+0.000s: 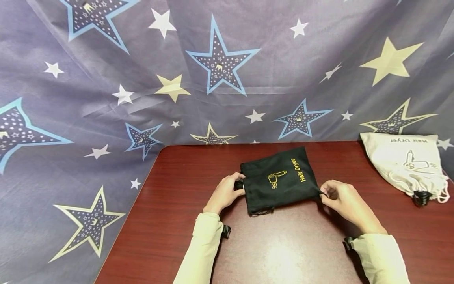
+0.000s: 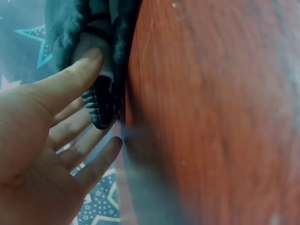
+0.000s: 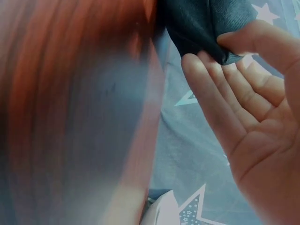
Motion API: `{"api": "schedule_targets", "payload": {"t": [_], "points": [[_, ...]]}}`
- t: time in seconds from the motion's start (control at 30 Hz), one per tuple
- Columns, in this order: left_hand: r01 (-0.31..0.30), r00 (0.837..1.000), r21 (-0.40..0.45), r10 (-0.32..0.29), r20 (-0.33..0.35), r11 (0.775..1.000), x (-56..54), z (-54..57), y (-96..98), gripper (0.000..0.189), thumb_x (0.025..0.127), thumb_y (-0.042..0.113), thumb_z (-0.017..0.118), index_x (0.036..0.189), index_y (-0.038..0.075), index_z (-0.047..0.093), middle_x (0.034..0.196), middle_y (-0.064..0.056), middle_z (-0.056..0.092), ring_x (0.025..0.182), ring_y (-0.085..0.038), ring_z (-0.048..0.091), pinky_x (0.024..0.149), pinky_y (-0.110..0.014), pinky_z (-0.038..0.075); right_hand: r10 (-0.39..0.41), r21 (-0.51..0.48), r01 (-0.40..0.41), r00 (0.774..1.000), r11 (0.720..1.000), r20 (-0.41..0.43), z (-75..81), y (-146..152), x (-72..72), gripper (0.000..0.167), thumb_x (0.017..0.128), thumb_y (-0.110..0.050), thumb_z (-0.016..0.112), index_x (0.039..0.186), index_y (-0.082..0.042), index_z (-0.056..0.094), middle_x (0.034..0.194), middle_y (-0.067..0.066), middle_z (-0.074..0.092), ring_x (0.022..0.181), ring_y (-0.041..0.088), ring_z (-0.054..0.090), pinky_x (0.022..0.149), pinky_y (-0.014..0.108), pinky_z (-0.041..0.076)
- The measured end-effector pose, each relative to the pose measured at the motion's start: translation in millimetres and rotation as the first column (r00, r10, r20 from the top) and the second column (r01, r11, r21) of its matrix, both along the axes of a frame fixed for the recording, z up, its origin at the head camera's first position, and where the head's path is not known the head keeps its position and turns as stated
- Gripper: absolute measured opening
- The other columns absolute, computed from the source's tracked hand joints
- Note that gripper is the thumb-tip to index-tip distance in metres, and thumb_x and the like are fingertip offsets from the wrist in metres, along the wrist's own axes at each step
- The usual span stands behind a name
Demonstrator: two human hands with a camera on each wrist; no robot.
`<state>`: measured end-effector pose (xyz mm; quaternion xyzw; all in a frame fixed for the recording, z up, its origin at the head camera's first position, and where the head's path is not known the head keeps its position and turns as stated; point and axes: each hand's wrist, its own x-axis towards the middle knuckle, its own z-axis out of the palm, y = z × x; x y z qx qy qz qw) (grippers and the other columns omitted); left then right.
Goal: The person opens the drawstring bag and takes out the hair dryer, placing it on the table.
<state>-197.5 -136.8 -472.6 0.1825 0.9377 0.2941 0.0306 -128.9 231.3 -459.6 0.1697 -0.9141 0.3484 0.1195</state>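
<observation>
1. Behind everything hangs a star-printed cloth (image 1: pixel 234 110).
2. In front of it stands a reddish-brown bench (image 1: pixel 163 225).
3. Over the bench's middle, between both hands, is a black bag (image 1: pixel 283 181) lettered "Hair Dryer", its mouth toward the left.
4. At far right, well apart, lies a white bag (image 1: pixel 400 163) with the same lettering.
5. The left hand (image 1: pixel 224 192) has its grip clamped on a grey shaft (image 2: pixel 84 43), thumb in front, fingers behind, the outer ones fanned.
6. The right hand's (image 1: pixel 342 197) grip is pinched together on the black bag's near right corner.
7. A ribbed black end (image 2: pixel 101 104) tips the shaft.
</observation>
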Motion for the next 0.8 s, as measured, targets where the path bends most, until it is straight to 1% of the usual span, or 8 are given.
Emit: {"api": "schedule_targets", "payload": {"t": [0.1, 0.23, 0.33, 0.43, 0.67, 0.73, 0.8], "points": [[-0.008, 1.0, -0.001, 0.008, 0.004, 1.0, 0.2, 0.4, -3.9, 0.047, 0.086, 0.027, 0.077, 0.127, 0.01, 0.061, 0.125, -0.009, 0.066, 0.123, -0.028, 0.057, 0.106, -0.043, 0.043, 0.004, 0.0, -0.004, 1.0, 1.0, -0.003, -0.9, 1, 0.9, 0.021, 0.074, 0.004, 0.074, 0.08, -0.013, 0.063, 0.072, -0.008, 0.063, 0.064, -0.003, 0.056, 0.058, 0.021, 0.048], [-0.026, 1.0, 0.006, 0.026, 0.01, 1.0, 0.2, 0.9, -9.4, 0.046, 0.086, 0.025, 0.078, 0.126, 0.01, 0.063, 0.126, -0.007, 0.067, 0.125, -0.027, 0.057, 0.108, -0.041, 0.042, 0.004, -0.011, -0.005, 1.0, 1.0, -0.015, -1.5, 3, 1.6, 0.022, 0.073, 0.005, 0.074, 0.08, -0.013, 0.063, 0.071, -0.007, 0.063, 0.063, -0.004, 0.056, 0.057, 0.019, 0.048], [-0.029, 0.999, 0.018, 0.028, 0.026, 0.999, 0.3, 2.2, -13.7, 0.042, 0.086, 0.024, 0.078, 0.124, 0.011, 0.065, 0.126, -0.006, 0.066, 0.126, -0.028, 0.055, 0.108, -0.042, 0.041, 0.0, -0.019, 0.0, 1.0, 1.0, -0.019, -0.4, 4, 1.9, 0.024, 0.073, 0.006, 0.075, 0.08, -0.013, 0.063, 0.071, -0.007, 0.063, 0.063, -0.004, 0.056, 0.057, 0.018, 0.048], [-0.023, 0.999, 0.027, 0.022, 0.027, 0.999, -0.3, 3.6, -17.9, 0.039, 0.087, 0.023, 0.077, 0.122, 0.011, 0.067, 0.126, -0.007, 0.066, 0.126, -0.03, 0.055, 0.108, -0.044, 0.041, -0.002, -0.027, 0.002, 1.0, 1.0, -0.013, 0.0, 5, 2.2, 0.024, 0.073, 0.006, 0.074, 0.08, -0.013, 0.063, 0.072, -0.007, 0.063, 0.064, -0.004, 0.056, 0.058, 0.017, 0.048], [-0.052, 0.999, 0.015, 0.052, 0.007, 0.999, -0.3, 3.4, -27.3, 0.036, 0.083, 0.019, 0.08, 0.116, 0.012, 0.069, 0.12, -0.006, 0.068, 0.119, -0.026, 0.06, 0.105, -0.042, 0.044, -0.003, -0.01, 0.003, 1.0, 1.0, 0.016, 0.7, 6, 4.5, 0.021, 0.075, 0.005, 0.073, 0.08, -0.013, 0.062, 0.071, -0.007, 0.062, 0.061, -0.003, 0.056, 0.057, 0.017, 0.046], [-0.045, 0.999, 0.022, 0.045, 0.012, 0.999, 0.8, 4.1, -27.9, 0.036, 0.084, 0.019, 0.08, 0.117, 0.012, 0.068, 0.121, -0.005, 0.068, 0.12, -0.026, 0.06, 0.106, -0.042, 0.043, 0.004, -0.006, -0.004, 0.999, 1.0, 0.032, 1.2, 7, 5.4, 0.02, 0.076, 0.004, 0.073, 0.08, -0.013, 0.062, 0.071, -0.007, 0.062, 0.061, -0.003, 0.056, 0.058, 0.018, 0.046], [-0.023, 1.0, 0.033, 0.023, 0.008, 0.999, 2.2, 5.2, -27.2, 0.039, 0.084, 0.019, 0.08, 0.119, 0.012, 0.067, 0.123, -0.006, 0.067, 0.121, -0.027, 0.058, 0.106, -0.043, 0.042, 0.005, -0.011, -0.004, 0.998, 1.0, 0.058, 2.5, 6, 6.0, 0.018, 0.079, 0.001, 0.074, 0.082, -0.013, 0.062, 0.072, -0.006, 0.062, 0.062, -0.002, 0.057, 0.059, 0.019, 0.047]]}}
